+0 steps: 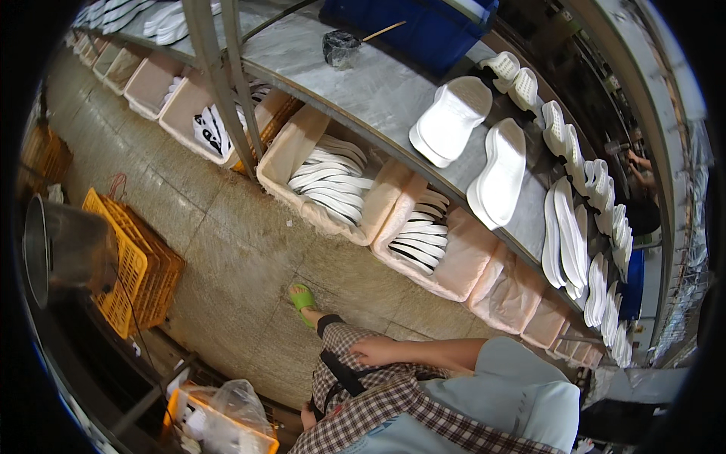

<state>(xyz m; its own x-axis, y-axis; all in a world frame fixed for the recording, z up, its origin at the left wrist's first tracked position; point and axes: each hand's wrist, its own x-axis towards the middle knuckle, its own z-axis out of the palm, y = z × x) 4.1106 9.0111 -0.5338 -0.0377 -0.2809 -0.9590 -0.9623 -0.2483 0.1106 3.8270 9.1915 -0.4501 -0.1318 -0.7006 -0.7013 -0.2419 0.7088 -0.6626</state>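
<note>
The person's right hand [376,351] lies on the checked cloth [370,412] over the leg, near a black strap [344,373]. Its fingers look close together, but the tips bend down out of sight, so one cannot tell if they pinch the cloth. The left hand [307,416] is mostly hidden behind the cloth. Only a bit peeks out, and one cannot tell if its fingers are apart or together, or if they hold a thing.

One green slipper [302,296] shows on the floor; the other foot is out of sight. The arm by the table comes out of a pale blue sleeve [522,371].

Well apart from both hands, two big white soles [497,172] lie on the grey table [302,53]. More soles stand past them, too small to see well. A dark cup [340,50] has a stick in it, and the blue tub [408,30] is cut off at the top. Under the table, a lined bin [276,168] holds striped soles [329,189]; the table hides part of the bins. On the left are yellow crates [140,280], with a metal drum [68,250] covering one corner. A clear bag [242,408] blurs what lies under it.
</note>
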